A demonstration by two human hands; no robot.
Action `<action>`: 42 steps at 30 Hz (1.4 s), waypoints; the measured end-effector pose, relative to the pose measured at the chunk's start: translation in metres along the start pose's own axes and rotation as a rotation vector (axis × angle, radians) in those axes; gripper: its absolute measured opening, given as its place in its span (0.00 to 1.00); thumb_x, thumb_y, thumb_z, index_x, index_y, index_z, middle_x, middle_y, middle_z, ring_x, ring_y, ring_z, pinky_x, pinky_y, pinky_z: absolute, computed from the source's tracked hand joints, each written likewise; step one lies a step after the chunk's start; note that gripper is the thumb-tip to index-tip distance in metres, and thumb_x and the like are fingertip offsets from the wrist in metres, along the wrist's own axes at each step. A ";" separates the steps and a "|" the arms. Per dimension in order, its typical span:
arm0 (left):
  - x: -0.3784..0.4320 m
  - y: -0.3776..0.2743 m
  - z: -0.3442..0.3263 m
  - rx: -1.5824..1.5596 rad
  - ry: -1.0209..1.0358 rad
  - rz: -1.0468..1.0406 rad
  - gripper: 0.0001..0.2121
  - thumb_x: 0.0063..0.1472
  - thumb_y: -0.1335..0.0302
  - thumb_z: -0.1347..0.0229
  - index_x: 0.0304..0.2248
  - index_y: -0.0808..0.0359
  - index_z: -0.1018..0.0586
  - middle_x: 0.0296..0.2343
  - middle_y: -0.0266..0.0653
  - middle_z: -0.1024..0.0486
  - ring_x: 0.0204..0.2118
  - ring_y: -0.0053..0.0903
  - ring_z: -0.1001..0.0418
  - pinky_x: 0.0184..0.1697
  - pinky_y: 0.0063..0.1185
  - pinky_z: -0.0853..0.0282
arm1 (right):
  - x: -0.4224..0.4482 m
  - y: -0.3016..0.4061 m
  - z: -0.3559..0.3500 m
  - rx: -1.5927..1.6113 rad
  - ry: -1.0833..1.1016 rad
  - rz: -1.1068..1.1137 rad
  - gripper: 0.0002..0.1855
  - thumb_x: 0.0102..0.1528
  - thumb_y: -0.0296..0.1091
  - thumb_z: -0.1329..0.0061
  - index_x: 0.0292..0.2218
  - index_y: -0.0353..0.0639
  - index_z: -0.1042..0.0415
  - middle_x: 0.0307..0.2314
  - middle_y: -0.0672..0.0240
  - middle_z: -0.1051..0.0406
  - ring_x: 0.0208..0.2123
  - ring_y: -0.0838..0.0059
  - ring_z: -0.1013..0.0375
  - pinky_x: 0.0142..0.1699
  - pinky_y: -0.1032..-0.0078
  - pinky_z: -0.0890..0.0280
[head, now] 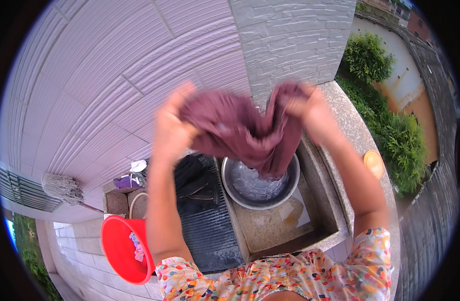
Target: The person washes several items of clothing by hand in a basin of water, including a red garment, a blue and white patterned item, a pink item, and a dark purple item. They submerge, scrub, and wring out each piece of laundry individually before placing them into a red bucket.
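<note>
A maroon cloth garment [230,128] hangs in the air between my two raised hands, blurred by motion. My left hand [177,124] grips its left end, and my right hand [309,109] has hold of the bunched right end. The garment's lowest fold hangs over a round metal basin [260,207] of water with some suds. That basin stands inside a stone sink [267,233], whose floor is wet in places. Left of the sink, a dark garment with a zip [198,184] lies on a ribbed stone washboard [211,233].
A red plastic bucket [119,252] with a small patterned cloth inside stands at the left. Behind it are a mop [62,188] and a purple package [126,182]. An orange round lid or dish [373,164] sits on the right ledge [359,128]. Tiled walls [199,49] rise ahead.
</note>
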State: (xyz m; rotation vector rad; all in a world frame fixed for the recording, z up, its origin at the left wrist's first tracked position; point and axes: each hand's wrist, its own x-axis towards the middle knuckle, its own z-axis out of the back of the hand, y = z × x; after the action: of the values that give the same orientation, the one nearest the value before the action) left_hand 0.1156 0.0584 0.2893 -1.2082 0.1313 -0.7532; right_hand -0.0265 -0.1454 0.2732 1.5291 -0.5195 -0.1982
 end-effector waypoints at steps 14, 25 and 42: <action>-0.103 0.316 -0.186 0.881 0.549 0.227 0.33 0.42 0.69 0.45 0.51 0.52 0.40 0.55 0.40 0.57 0.58 0.42 0.64 0.53 0.48 0.62 | -0.079 -0.361 -0.036 -1.167 0.063 -0.089 0.24 0.46 0.38 0.53 0.46 0.63 0.36 0.54 0.58 0.56 0.54 0.48 0.56 0.52 0.42 0.60; -0.135 0.355 -0.239 0.862 0.519 0.524 0.33 0.43 0.59 0.43 0.50 0.58 0.39 0.55 0.40 0.57 0.58 0.46 0.67 0.54 0.46 0.61 | -0.073 -0.413 -0.029 -0.749 0.385 -0.596 0.39 0.43 0.27 0.57 0.55 0.64 0.54 0.51 0.57 0.51 0.50 0.54 0.45 0.54 0.67 0.48; -0.109 0.292 -0.121 0.314 0.263 0.374 0.11 0.50 0.76 0.57 0.31 0.70 0.26 0.25 0.54 0.28 0.29 0.47 0.30 0.35 0.32 0.35 | -0.069 -0.329 0.024 -0.525 -0.064 -0.529 0.20 0.52 0.45 0.60 0.32 0.34 0.31 0.26 0.47 0.31 0.33 0.50 0.32 0.38 0.64 0.39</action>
State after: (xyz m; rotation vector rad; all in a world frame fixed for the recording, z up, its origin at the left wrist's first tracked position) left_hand 0.1089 0.0691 -0.0450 -0.7532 0.4286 -0.5740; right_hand -0.0333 -0.1539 -0.0635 1.1150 -0.0825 -0.7352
